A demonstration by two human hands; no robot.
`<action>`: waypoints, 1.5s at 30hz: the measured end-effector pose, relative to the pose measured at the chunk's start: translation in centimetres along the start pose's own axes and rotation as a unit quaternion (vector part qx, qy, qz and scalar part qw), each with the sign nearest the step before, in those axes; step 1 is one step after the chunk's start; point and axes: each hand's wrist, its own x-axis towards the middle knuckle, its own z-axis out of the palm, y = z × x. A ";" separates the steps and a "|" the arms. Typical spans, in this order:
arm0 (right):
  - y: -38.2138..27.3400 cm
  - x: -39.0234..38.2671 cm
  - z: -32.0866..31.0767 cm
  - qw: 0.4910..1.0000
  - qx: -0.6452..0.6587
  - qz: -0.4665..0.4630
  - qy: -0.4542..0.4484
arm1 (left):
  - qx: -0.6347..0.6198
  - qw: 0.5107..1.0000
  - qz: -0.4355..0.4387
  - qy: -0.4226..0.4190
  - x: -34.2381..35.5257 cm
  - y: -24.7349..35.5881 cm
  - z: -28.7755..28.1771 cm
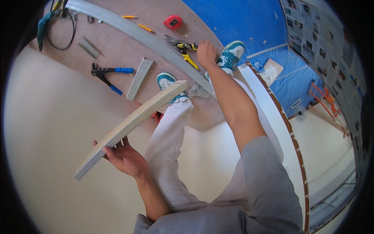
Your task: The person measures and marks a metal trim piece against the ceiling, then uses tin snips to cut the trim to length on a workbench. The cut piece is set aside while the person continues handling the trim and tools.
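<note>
My left hand (126,158) grips a long pale wooden board (132,121) from below, its far end angled up to the right over my left shoe (165,80). My right hand (206,52) is stretched forward beside my right shoe (231,54), its bent fingers on the handle end of metal snips with black and yellow handles (187,46). More yellow handles (189,61) lie just below these. A long grey metal channel (128,31) runs diagonally past them across the brownish platform (109,46). A short metal channel (138,80) lies left of my left shoe.
A rivet gun with blue handles (117,70), metal tube (89,46), red tape measure (172,22), pencils (145,28) and teal power tool (44,27) lie on the platform. Blue sheeting (237,19), an orange ladder (327,101) and a paper-covered wall (331,54) are at the right.
</note>
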 end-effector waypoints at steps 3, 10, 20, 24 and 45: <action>0.8 -1.9 -1.9 0.997 0.008 -0.075 -0.030 | 0.000 1.000 0.008 -0.003 -0.1 -0.3 1.5; 3.0 -10.4 -11.6 0.980 0.192 -0.020 -0.039 | 0.085 0.989 0.117 -0.025 -4.6 3.0 8.9; 15.0 -21.6 -32.3 0.704 0.695 0.064 -0.131 | -0.011 0.956 0.262 -0.133 -8.7 23.3 24.2; 24.2 -25.3 -41.3 0.730 0.677 -0.033 0.090 | 0.022 0.903 0.333 -0.269 -9.8 30.3 34.7; 38.7 0.2 -29.2 0.086 0.849 0.149 0.500 | 0.027 0.452 0.381 -0.806 -27.9 1.6 96.3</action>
